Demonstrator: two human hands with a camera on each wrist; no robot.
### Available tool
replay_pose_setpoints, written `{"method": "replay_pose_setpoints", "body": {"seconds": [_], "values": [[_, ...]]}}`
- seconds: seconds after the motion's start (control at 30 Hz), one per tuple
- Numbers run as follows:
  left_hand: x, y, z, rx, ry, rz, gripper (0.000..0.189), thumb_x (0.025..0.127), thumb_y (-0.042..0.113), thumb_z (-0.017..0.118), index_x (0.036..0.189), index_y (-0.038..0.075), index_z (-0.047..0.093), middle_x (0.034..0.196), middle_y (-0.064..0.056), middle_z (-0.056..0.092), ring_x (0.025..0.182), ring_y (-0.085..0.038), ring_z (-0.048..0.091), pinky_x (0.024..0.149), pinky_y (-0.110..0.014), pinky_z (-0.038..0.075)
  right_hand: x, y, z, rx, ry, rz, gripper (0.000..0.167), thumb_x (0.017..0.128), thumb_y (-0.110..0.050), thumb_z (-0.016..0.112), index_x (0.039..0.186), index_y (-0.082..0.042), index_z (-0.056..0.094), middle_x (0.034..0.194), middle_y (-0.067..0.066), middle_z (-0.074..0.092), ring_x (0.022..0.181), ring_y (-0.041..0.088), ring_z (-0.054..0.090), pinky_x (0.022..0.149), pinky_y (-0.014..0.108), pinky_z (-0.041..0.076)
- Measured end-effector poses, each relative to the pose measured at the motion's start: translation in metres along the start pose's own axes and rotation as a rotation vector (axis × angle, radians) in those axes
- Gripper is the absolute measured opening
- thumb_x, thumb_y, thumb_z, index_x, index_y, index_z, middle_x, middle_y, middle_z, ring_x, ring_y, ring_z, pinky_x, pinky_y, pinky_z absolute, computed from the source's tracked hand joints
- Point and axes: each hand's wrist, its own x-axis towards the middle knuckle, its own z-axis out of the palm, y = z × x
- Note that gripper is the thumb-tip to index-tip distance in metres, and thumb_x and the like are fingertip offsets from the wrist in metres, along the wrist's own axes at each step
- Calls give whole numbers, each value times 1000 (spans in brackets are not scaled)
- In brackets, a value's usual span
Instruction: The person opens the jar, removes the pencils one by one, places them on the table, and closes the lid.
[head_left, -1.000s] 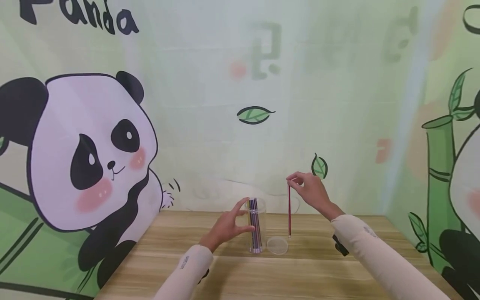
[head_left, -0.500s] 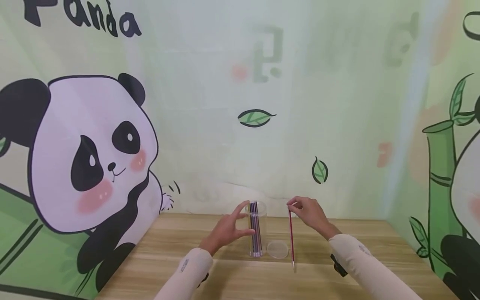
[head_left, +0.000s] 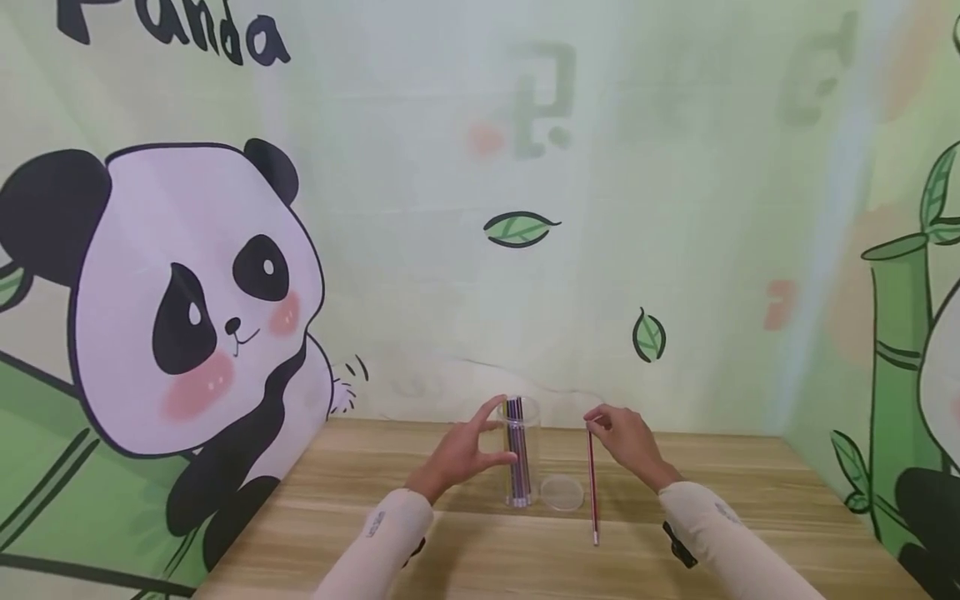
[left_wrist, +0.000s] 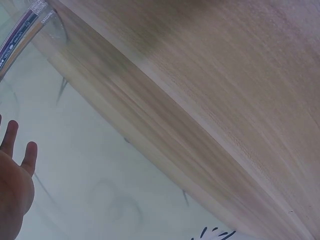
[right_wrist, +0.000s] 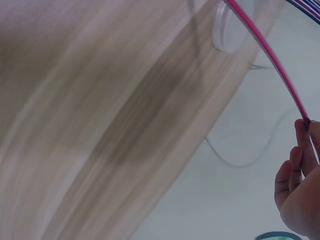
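My left hand grips a clear plastic tube from its left side, thumb low at the front and index finger up by the rim. Several pencils stand inside the tube, which is upright on the table. In the right wrist view a red pencil slants up from my right hand, whose thumb and index finger pinch one end. The head view has that pencil hanging nearly vertical, its pale tipped end down. In the left wrist view the tube's bottom shows with pencils in it, while my fingertips are partly out of frame.
A round clear lid lies on the wooden table between the tube and the red pencil. Close behind the table's back edge hangs a cloth backdrop printed with pandas and bamboo.
My right hand has lowered the red pencil to the right of the lid, its lower end now nearer the front of the table. The left hand keeps its grip on the tube.
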Motion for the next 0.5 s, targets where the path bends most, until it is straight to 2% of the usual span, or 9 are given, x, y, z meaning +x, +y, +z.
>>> {"method": "replay_pose_setpoints", "body": {"seconds": [0.33,0.5], "values": [[-2,3,-3,1,0,-9,98,85,48,83,163,37,23,135,-13,68,118,-41,67,105,-58,49,-9,10,22,-40,-11,45,10,96,-11,73,102,-4,78,92,8,79,86,27,73,73,44,57],[-3,0,0,-12,11,11,98,86,48,82,163,33,24,134,-16,68,116,-39,69,105,-57,49,-16,21,36,-16,-11,72,12,96,-9,73,103,-1,77,93,10,78,87,27,73,70,42,57]]}}
